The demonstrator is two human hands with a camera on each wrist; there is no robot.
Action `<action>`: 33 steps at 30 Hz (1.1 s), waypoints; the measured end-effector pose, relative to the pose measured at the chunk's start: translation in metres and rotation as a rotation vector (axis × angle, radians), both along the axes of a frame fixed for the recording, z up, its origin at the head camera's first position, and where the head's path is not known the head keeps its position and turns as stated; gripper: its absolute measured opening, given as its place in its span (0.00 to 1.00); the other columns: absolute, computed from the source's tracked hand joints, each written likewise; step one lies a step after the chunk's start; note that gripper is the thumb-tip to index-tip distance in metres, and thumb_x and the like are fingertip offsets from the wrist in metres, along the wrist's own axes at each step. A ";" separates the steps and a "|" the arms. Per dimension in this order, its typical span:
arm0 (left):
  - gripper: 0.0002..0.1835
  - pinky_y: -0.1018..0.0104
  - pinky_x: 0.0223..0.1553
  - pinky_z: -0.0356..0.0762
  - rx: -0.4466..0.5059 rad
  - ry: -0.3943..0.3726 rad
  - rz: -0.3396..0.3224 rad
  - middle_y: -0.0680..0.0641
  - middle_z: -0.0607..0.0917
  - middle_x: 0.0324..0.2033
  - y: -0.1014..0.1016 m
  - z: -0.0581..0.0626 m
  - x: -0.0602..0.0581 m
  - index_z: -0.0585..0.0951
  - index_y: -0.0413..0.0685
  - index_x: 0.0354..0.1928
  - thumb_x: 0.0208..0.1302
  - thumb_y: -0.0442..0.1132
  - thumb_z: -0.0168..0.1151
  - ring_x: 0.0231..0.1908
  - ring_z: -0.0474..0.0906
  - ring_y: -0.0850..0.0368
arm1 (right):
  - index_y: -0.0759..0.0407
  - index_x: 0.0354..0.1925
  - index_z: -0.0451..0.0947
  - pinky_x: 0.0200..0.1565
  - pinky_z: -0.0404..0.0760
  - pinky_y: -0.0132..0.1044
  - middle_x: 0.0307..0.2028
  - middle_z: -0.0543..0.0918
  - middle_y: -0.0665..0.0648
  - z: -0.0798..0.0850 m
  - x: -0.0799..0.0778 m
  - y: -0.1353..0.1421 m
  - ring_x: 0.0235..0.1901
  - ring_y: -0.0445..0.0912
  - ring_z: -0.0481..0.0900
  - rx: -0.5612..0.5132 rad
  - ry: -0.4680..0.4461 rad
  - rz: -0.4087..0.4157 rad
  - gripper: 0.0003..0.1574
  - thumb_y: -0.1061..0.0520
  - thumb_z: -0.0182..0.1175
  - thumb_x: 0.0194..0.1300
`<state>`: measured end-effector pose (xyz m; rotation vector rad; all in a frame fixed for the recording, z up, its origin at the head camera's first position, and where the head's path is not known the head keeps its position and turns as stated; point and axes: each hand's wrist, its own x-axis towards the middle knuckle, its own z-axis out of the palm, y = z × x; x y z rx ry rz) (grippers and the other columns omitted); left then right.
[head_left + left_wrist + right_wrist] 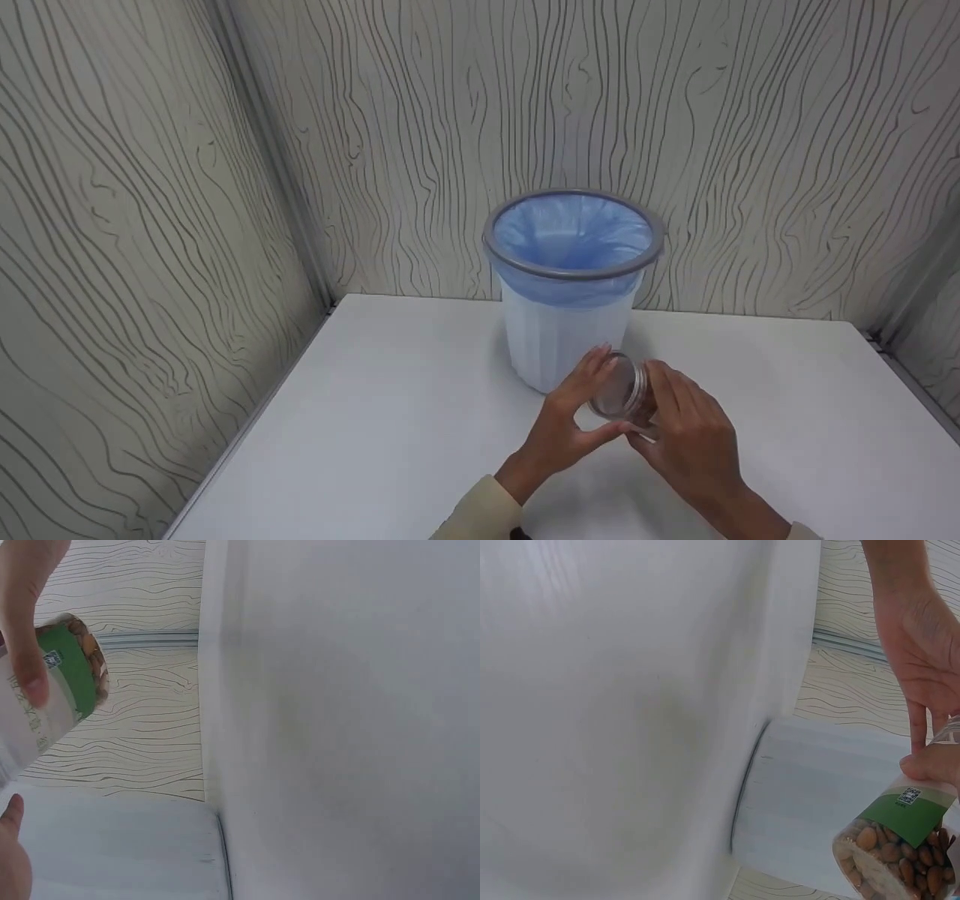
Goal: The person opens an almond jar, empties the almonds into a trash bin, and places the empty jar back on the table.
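Between the two hands a clear plastic jar of almonds (pixel 900 855) is tilted, its transparent round end (pixel 616 386) turned toward the left hand. My right hand (pixel 694 442) grips the jar's body, with the thumb across the white and green label (pixel 71 667). At the transparent end my left hand (pixel 570 420) has its fingers on the upper rim and its thumb at the lower side. Brown almonds show through the bottom of the jar in both wrist views. Whether the transparent end carries a separate lid is hard to see.
A white bin (pixel 570 337) with a blue liner (pixel 574 240) and a grey rim ring stands just behind the hands. The white table (pixel 390 375) lies below, with wood-grain panels (pixel 420 112) at the back and sides.
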<state>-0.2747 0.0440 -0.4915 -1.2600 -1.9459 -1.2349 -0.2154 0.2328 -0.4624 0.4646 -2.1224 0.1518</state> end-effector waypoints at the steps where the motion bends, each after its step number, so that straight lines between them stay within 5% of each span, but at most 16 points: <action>1: 0.43 0.53 0.71 0.63 -0.001 0.019 0.007 0.43 0.62 0.76 0.000 0.000 0.000 0.64 0.46 0.77 0.63 0.43 0.74 0.76 0.57 0.46 | 0.72 0.63 0.73 0.44 0.84 0.59 0.52 0.83 0.69 0.001 0.000 0.000 0.47 0.63 0.84 0.002 0.006 0.001 0.68 0.48 0.90 0.23; 11: 0.42 0.55 0.69 0.65 0.007 0.016 0.021 0.43 0.64 0.76 0.002 0.000 -0.001 0.64 0.46 0.77 0.64 0.42 0.73 0.75 0.59 0.48 | 0.72 0.63 0.73 0.44 0.84 0.59 0.52 0.83 0.69 0.002 0.000 -0.002 0.48 0.64 0.84 -0.004 0.000 0.019 0.66 0.49 0.89 0.27; 17: 0.40 0.55 0.69 0.64 0.035 -0.050 0.002 0.44 0.63 0.76 0.004 0.000 0.003 0.64 0.49 0.77 0.66 0.44 0.71 0.76 0.56 0.49 | 0.72 0.64 0.72 0.45 0.84 0.59 0.53 0.82 0.69 0.002 0.000 -0.001 0.48 0.64 0.84 -0.004 -0.007 0.017 0.66 0.49 0.88 0.28; 33: 0.39 0.55 0.68 0.67 0.076 -0.060 0.099 0.42 0.64 0.76 0.011 0.001 0.016 0.64 0.47 0.77 0.69 0.48 0.68 0.75 0.59 0.46 | 0.72 0.63 0.73 0.44 0.84 0.59 0.53 0.82 0.68 0.002 0.000 -0.002 0.48 0.63 0.84 0.009 0.018 0.003 0.66 0.48 0.88 0.26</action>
